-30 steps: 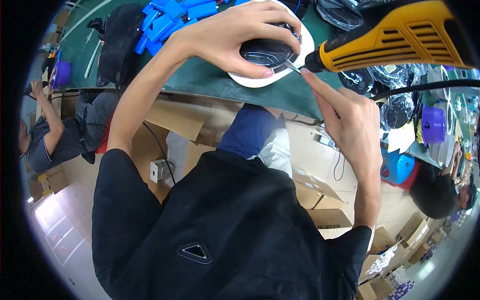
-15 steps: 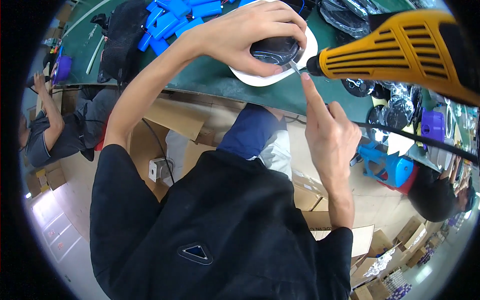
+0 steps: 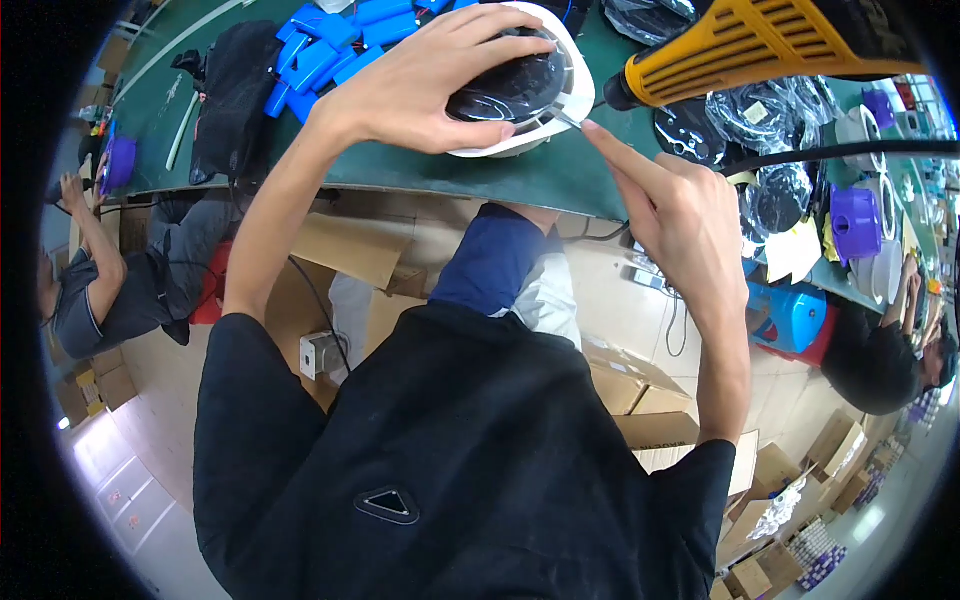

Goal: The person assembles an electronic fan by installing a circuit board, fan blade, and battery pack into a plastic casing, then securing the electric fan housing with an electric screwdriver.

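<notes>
My left hand (image 3: 430,85) is spread over a glossy black domed part (image 3: 515,90), thumb and fingers gripping its sides. The dome sits in a white rounded housing (image 3: 578,92) at the front of the green table. In my right hand (image 3: 690,215) is a thin silver tool (image 3: 566,119), its tip against the housing rim just right of the dome. The index finger lies stretched along it while the other fingers curl in. Most of the tool is hidden, so its exact kind does not show.
A yellow-and-black power tool (image 3: 740,50) hangs close on the right, its cable (image 3: 850,152) running rightward. Blue battery packs (image 3: 325,50) and a black mesh bag (image 3: 238,100) lie left on the green table (image 3: 400,172). Plastic-wrapped black parts (image 3: 750,110) lie right. Other people sit on both sides.
The housing and dome have shifted a little left in view, with my left hand. My right hand has moved right, its tool still at the rim. The yellow power tool appears higher.
</notes>
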`<state>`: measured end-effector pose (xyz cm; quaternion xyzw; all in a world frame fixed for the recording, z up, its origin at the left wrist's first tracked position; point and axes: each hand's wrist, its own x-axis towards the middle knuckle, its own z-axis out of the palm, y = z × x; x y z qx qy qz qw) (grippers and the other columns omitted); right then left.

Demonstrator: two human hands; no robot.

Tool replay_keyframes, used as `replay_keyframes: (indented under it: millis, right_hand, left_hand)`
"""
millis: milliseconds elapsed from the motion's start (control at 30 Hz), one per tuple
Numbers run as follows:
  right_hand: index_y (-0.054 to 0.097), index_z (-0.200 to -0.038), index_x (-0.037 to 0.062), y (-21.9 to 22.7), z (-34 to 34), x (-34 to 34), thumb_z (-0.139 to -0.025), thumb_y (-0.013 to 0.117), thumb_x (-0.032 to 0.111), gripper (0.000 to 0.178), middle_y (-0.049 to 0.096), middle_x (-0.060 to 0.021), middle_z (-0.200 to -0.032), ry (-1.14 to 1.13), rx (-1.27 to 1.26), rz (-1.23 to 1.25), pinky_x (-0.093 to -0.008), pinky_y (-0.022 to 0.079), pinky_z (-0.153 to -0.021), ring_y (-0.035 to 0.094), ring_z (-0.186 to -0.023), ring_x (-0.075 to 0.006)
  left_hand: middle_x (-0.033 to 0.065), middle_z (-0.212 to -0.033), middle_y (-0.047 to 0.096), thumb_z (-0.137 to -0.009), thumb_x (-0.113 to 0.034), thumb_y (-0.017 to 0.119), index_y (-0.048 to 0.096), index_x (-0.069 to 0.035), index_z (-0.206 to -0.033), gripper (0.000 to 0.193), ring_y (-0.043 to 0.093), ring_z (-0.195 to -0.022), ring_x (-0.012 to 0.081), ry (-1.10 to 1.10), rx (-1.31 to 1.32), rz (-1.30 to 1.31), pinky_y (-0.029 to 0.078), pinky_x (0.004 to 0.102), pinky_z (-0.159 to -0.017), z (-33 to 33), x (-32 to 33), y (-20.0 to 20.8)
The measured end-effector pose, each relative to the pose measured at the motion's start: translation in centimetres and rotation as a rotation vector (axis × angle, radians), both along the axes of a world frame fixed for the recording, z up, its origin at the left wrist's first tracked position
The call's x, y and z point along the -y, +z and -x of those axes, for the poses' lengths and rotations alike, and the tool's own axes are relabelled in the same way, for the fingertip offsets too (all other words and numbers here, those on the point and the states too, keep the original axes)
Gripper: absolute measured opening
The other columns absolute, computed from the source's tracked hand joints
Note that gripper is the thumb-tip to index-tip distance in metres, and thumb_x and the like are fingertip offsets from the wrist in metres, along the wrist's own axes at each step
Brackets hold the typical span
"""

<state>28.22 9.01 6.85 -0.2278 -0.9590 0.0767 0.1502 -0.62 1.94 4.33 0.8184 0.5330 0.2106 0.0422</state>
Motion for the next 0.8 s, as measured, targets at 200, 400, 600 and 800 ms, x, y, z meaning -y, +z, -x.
replay_keyframes:
  millis: [200, 400, 600, 800]
  right_hand:
    - [0.066, -0.131, 0.0267, 0.2, 0.2, 0.6, -0.087, 0.066, 0.015, 0.046, 0.058, -0.0107, -0.062, 0.024, 0.048, 0.01, -0.0387, 0.047, -0.047, 0.063, -0.053, -0.0292]
    - [0.059, -0.139, 0.0283, 0.4, 0.3, 1.4, -0.087, 0.067, 0.014, 0.055, 0.059, -0.012, -0.071, -0.012, 0.145, -0.078, -0.0389, 0.048, -0.045, 0.066, -0.055, -0.0282]
    - [0.059, -0.142, 0.0333, -1.6, 0.8, 4.2, -0.08, 0.07, 0.003, 0.069, 0.043, -0.0057, -0.063, -0.192, 0.032, -0.125, -0.0399, 0.041, -0.043, 0.051, -0.046, -0.0237]
    - [0.054, -0.145, 0.0329, -4.3, 1.2, 6.3, -0.083, 0.062, 0.006, 0.068, 0.05, -0.0098, -0.072, -0.313, -0.065, -0.049, -0.0422, 0.049, -0.043, 0.061, -0.048, -0.0275]
  left_hand:
    - [0.0149, -0.152, 0.043, -0.074, -0.034, 0.067, 0.05, -0.014, -0.144, 0.075, 0.042, -0.139, 0.0359, 0.006, -0.087, -0.095, 0.034, 0.0471, -0.118, -0.6, -0.3, 0.1]
    - [0.0211, -0.131, 0.049, -0.07, -0.034, 0.074, 0.054, -0.004, -0.125, 0.066, 0.049, -0.121, 0.0396, -0.074, 0.196, -0.036, 0.039, 0.0467, -0.102, -1.4, -1.1, 2.0]
    - [0.0232, -0.129, 0.049, -0.068, -0.033, 0.073, 0.049, -0.001, -0.126, 0.071, 0.048, -0.12, 0.0421, -0.047, 0.078, -0.038, 0.041, 0.0456, -0.101, -1.9, -1.2, 2.6]
    - [0.0141, -0.144, 0.047, -0.075, -0.035, 0.07, 0.052, -0.012, -0.137, 0.068, 0.046, -0.134, 0.0355, 0.016, -0.097, -0.152, 0.039, 0.0459, -0.113, -1.9, -1.2, 0.5]
